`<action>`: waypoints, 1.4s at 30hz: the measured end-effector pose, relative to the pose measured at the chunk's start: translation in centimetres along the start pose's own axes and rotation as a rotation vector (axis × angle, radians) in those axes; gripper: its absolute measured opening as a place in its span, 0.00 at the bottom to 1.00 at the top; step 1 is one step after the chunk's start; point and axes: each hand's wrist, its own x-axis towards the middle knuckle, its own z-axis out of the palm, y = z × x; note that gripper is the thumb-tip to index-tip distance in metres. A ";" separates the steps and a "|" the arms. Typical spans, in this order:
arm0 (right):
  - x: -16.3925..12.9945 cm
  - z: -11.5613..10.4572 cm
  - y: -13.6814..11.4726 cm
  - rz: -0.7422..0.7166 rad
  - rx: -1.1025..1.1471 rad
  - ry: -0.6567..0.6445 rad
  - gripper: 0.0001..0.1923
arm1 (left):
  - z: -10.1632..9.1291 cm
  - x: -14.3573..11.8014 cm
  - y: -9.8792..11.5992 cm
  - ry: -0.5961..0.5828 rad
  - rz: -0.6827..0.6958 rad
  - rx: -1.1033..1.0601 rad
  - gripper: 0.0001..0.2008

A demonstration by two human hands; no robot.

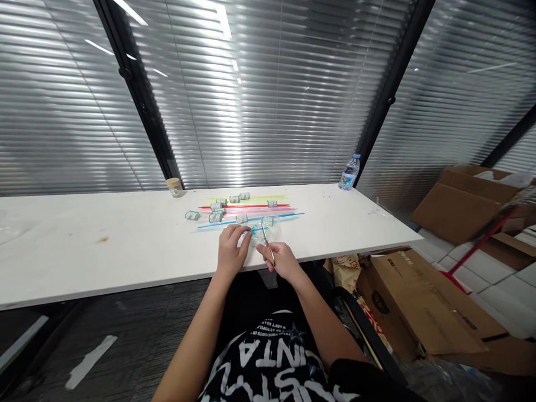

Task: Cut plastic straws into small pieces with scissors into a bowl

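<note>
Thin stick [267,241] in right hand [283,260], near left hand [231,249]

A long table [125,245] runs left to right before a wall of blinds [268,100]. Near its middle lie straws [251,212] side by side, lengthwise along the table, with small rolls [215,218] scattered on and among them. A jar [174,187] stands at the back edge, left of the straws; a water bottle [349,172] stands at the back edge, well to the right. At the front edge, just before the straws, the left hand [231,251] rests on the table beside the right hand [281,259], which holds a thin stick [266,237] pointing toward the straws. Cardboard boxes [419,301] sit on the floor to the right of the table, below its level.
</note>
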 end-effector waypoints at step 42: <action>0.1 0.5 0.1 0.011 -0.012 -0.065 0.27 | 0.5 -0.5 -1.1 0.110 0.088 -0.061 0.06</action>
